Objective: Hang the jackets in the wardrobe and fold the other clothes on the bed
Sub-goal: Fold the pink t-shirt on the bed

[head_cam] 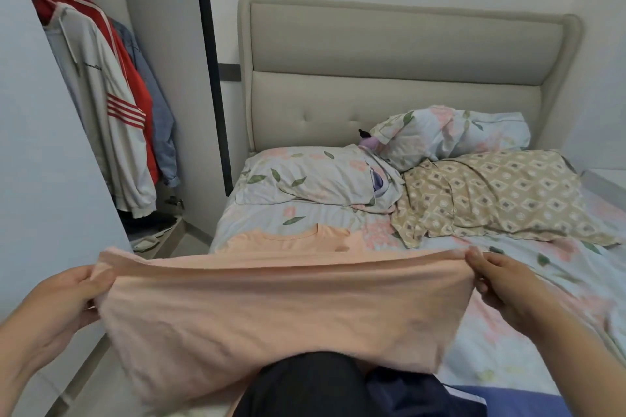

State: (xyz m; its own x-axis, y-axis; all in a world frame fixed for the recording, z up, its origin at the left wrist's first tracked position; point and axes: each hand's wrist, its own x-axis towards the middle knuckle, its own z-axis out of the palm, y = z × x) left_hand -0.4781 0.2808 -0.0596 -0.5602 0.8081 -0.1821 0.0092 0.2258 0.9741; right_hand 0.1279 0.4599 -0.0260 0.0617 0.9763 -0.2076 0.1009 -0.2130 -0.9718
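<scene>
A peach T-shirt [271, 308] is stretched between my hands above the near part of the bed [528, 342]. My left hand [64, 301] pinches its left edge and my right hand [508, 284] pinches its right edge. The shirt's collar end [305, 237] lies flat on the floral sheet beyond the lifted fold. In the open wardrobe [162, 44] at the left hang a white jacket with red stripes [108, 105], a red jacket [135, 85] and a blue denim one [159, 125].
Two floral pillows [315, 176] and a beige patterned pillow [501, 193] lie at the padded headboard [406, 54]. A dark garment [305, 386] and a blue one with white stripes [474, 399] lie at the bottom edge. Clothes lie heaped on the wardrobe floor [149, 230].
</scene>
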